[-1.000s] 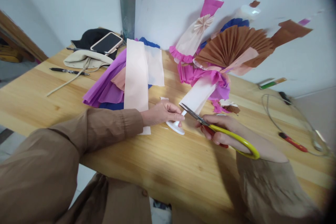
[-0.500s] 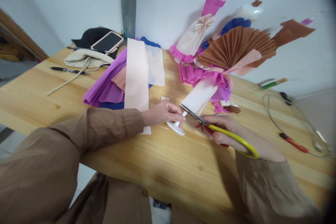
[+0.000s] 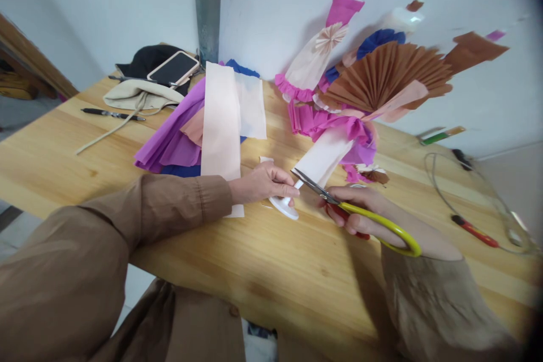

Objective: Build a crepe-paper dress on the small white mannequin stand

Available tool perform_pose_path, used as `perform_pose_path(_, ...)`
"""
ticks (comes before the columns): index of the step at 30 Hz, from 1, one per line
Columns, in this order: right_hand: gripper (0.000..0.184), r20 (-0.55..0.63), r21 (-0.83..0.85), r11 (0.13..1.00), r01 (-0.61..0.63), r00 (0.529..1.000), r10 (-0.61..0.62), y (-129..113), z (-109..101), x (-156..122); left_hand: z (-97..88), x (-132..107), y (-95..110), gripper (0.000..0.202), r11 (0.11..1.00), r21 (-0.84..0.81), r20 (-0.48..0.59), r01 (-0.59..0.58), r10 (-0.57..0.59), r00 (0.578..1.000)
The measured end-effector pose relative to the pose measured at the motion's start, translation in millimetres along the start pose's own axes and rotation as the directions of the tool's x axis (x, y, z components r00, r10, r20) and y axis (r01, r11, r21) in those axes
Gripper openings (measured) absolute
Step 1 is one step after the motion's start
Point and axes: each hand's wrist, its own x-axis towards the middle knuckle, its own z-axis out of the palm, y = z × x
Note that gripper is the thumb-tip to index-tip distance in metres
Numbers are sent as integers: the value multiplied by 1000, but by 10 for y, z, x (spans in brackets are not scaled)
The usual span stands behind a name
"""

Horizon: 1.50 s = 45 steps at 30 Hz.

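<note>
My left hand [image 3: 274, 185] is closed, thumb and fingers pinching the white stem of a round-based stand [image 3: 286, 210]. Cream crepe paper [image 3: 324, 155] wraps the upper part of that stem, leading to a paper figure with magenta frills and a large pleated brown paper fan [image 3: 384, 76]. In my right hand [image 3: 356, 206] are scissors [image 3: 377, 218] with yellow and red handles. Their narrow blades point left, close to the lower end of the cream paper and the stem. Whether the blades touch the paper I cannot tell.
Left of my hands lie a cream paper strip [image 3: 221, 124] and purple crepe paper [image 3: 173, 136]. A phone [image 3: 175, 68], a pen [image 3: 112, 114] and a steel flask [image 3: 207, 17] stand or lie farther back. At right are a red-handled tool [image 3: 474, 232] with a cord and small paper scraps [image 3: 371, 174].
The brown fan and the figure have shifted slightly to the right. The scissors have moved a touch right, while my left hand stays in place on the stem.
</note>
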Motion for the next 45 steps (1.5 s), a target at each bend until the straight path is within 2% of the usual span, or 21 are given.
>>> perform_pose_path(8,56,30,42,999,6,1000,-7,40,-14,-38,-7,9,-7,26,1000,-3,-12,-14,14,1000)
perform_pose_path(15,58,27,-2,1000,30,999,-30,48,-21,-44,-4,2,2,27,1000,-9,-9,-6,6,1000)
perform_pose_path(27,60,-43,-140,986,87,995,-93,17,-1,-3,2,2,-2,21,1000,-5,-15,4,-4,1000)
perform_pose_path(34,60,-56,-134,988,72,995,-80,76,0,0,9,-3,0,23,1000,-16,-8,-7,7,1000)
perform_pose_path(45,59,-86,-119,989,86,992,-97,20,13,20,4,8,-22,28,1000,-14,-5,-26,26,1000)
